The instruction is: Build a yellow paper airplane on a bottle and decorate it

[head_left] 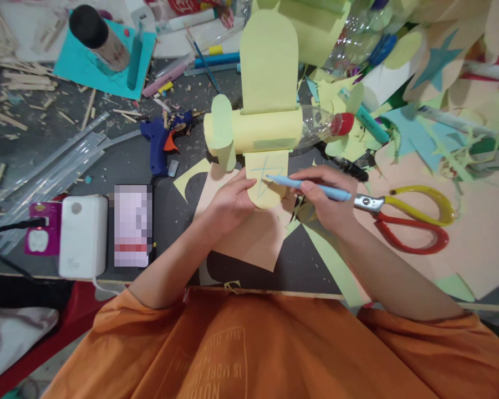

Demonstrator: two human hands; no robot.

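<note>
A clear plastic bottle (316, 123) with a red cap lies on its side, wrapped in yellow paper to form a model plane (253, 130). One wing (269, 61) reaches away from me and a green tail piece (222, 119) sits at the left end. My left hand (228, 204) pinches the edge of the near paper wing (253, 160), thumb on top, other fingers partly hidden beneath. Closed around a light blue felt-tip pen (324, 191), my right hand (330, 202) holds its tip against that wing, at the blue lines of a star-like drawing (263, 176).
Scissors (416, 216) with yellow and red handles lie right of my right hand. A blue glue gun (156, 144), glue sticks (54, 172), a white power bank (83, 235) and a phone (132, 224) are at left. Paper scraps (436, 166) cover the right side.
</note>
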